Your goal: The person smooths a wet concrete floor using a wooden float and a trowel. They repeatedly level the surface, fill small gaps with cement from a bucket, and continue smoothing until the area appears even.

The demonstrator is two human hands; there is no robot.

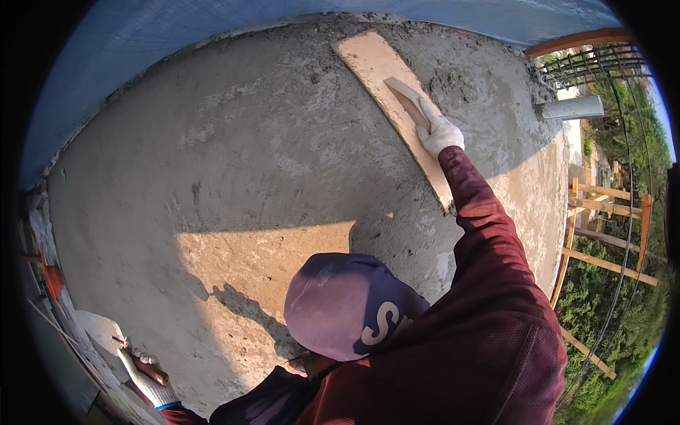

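Note:
My right hand (pixel 442 134), in a white knit glove, is closed round the handle of a long pale plastering float (pixel 379 67). The float lies slanted against the rough grey mortar surface (pixel 241 156), in its upper right part. Down at the lower left, my left hand (pixel 150 382), gloved the same way, grips the wooden handle of a trowel (pixel 99 331). The trowel's pale blade points up and away from the hand, beside the surface's left edge. Part of the left fingers is hidden behind the handle.
A blue sheet (pixel 177 42) borders the top. At the right edge a grey pipe (pixel 572 108) sticks out below dark steel bars (pixel 595 64). Wooden scaffold poles (pixel 609 265), hanging cables and greenery stand beyond. A dark cap (pixel 347 304) covers the lower middle.

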